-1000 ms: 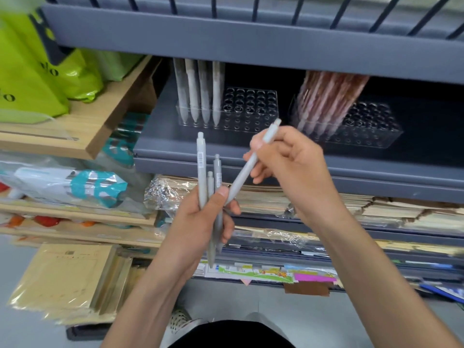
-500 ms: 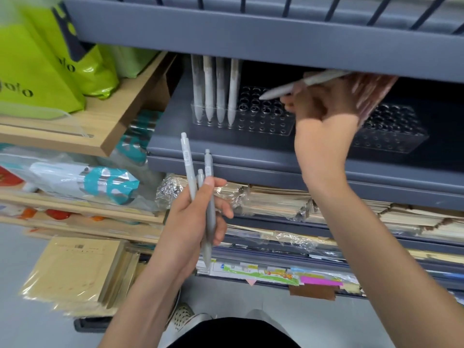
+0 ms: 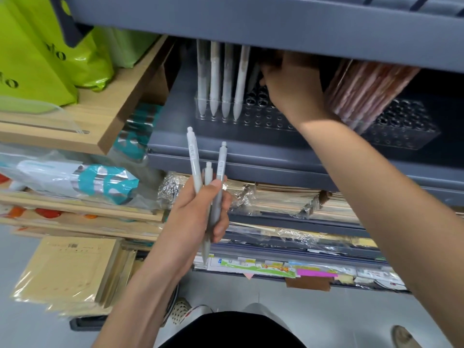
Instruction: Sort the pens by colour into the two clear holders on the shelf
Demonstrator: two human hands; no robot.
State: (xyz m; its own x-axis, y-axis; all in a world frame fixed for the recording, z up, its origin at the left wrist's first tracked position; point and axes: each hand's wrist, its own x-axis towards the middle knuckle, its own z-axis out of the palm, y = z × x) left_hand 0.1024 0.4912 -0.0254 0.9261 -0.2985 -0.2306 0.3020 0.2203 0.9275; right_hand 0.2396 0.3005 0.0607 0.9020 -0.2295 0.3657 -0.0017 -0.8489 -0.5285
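Observation:
My left hand (image 3: pixel 200 212) grips three grey pens (image 3: pixel 218 177) upright in front of the shelf edge. My right hand (image 3: pixel 291 84) reaches deep under the upper shelf, over the left clear holder (image 3: pixel 263 119). It holds a grey pen (image 3: pixel 253 76), of which only a sliver shows beside the fingers. Several grey pens (image 3: pixel 221 81) stand tip-down in that holder's left end. The right clear holder (image 3: pixel 401 129) holds a bunch of pink-brown pens (image 3: pixel 364 89) at its left end.
The grey upper shelf (image 3: pixel 251 21) overhangs both holders closely. Green bags (image 3: pixel 37 59) sit on a wooden shelf (image 3: pixel 105 116) at the left. Wrapped paper stacks (image 3: pixel 276 199) and notebooks fill the shelves below. Brown envelopes (image 3: pixel 67 267) lie low left.
My right hand has carried its grey pen further left and in under the upper shelf, down to the left holder. The left hand with its three pens has stayed in place.

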